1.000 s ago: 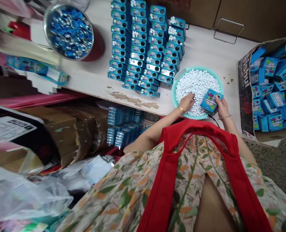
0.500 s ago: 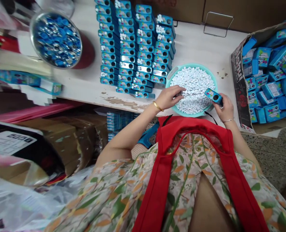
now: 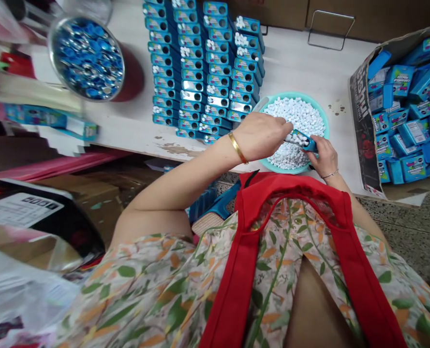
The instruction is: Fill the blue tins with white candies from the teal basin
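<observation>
My right hand [image 3: 322, 155] grips a small blue candy box [image 3: 302, 140] tipped on its side over a teal bowl [image 3: 323, 126] heaped with white candies [image 3: 298, 116]. White candies show at the box's open end. My left hand [image 3: 263, 134] is closed in a loose fist right against that opening, its fingers pinched at the candies there. Both hands hover above the near half of the bowl.
Rows of blue candy boxes [image 3: 200, 67] stand on the white table [image 3: 302, 63] left of the bowl. A round metal tin [image 3: 87, 59] of blue caps sits far left. A cardboard carton [image 3: 403, 116] of blue boxes lies at the right. Cartons and plastic bags crowd the floor at left.
My left hand lifted out of the candies and came across to the box's mouth. My right hand tipped the box from upright onto its side.
</observation>
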Action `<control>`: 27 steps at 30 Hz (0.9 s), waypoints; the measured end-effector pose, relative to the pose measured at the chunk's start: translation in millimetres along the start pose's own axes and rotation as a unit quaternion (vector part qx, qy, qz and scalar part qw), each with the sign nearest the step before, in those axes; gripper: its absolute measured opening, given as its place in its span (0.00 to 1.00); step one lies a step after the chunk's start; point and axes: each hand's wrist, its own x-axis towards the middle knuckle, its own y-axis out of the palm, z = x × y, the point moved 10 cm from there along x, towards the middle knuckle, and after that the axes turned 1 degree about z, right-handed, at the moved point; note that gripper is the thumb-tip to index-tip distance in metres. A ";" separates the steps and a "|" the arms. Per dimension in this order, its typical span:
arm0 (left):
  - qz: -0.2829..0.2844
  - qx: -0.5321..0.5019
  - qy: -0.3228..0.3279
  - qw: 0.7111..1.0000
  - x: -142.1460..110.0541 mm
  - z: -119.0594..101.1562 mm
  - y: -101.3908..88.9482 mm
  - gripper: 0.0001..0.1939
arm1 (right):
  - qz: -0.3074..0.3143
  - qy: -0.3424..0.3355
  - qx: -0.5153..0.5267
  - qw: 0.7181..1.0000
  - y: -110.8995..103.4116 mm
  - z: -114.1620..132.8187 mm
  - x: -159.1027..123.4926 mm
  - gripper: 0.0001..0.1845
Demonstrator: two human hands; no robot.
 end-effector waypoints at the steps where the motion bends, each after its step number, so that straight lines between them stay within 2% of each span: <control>1: -0.002 0.002 -0.001 1.000 0.9 -4.3 0.7 0.11 | 0.001 0.001 0.001 1.000 0.6 -0.1 -0.4 0.24; 5: -0.023 -0.005 -0.001 1.000 0.0 -25.1 -0.9 0.13 | 0.007 0.003 -0.001 1.000 3.7 -1.4 -1.2 0.24; 7: -0.038 -0.010 -0.004 0.999 -5.3 -26.9 -4.0 0.13 | 0.008 0.004 -0.001 1.000 4.5 -3.0 -1.5 0.24; 9: -0.049 -0.002 -0.017 0.999 -15.5 -14.5 -7.5 0.11 | 0.006 0.008 0.003 1.000 3.4 -6.3 -2.5 0.25; 12: -0.049 0.024 -0.074 0.996 -38.1 32.2 -5.1 0.12 | -0.014 0.017 0.018 1.000 -6.0 -13.2 -6.0 0.26; 14: -0.028 0.037 -0.128 0.991 -51.7 69.5 11.1 0.11 | -0.037 0.029 0.035 0.998 -16.6 -19.7 -9.1 0.29; 16: 0.010 0.038 -0.169 0.985 -56.4 95.5 42.4 0.09 | -0.059 0.052 0.052 0.996 -27.3 -28.3 -12.0 0.31; 17: 0.028 0.033 -0.183 0.982 -53.9 101.8 61.6 0.09 | -0.067 0.065 0.060 0.994 -31.7 -32.8 -13.2 0.32; 20: 0.050 -0.006 -0.199 0.979 -29.8 97.1 117.3 0.12 | -0.092 0.092 0.079 0.988 -41.3 -43.1 -15.7 0.33; 22: 0.035 -0.044 -0.196 0.979 -10.1 85.8 141.3 0.14 | -0.108 0.103 0.085 0.985 -44.9 -47.4 -17.3 0.34; 24: 0.018 -0.084 -0.191 0.978 1.7 78.4 153.2 0.15 | -0.119 0.110 0.087 0.983 -46.8 -49.7 -19.5 0.34; 27: 0.014 -0.135 -0.175 0.975 -0.6 78.3 152.0 0.16 | -0.119 0.111 0.084 0.983 -47.2 -50.3 -23.2 0.33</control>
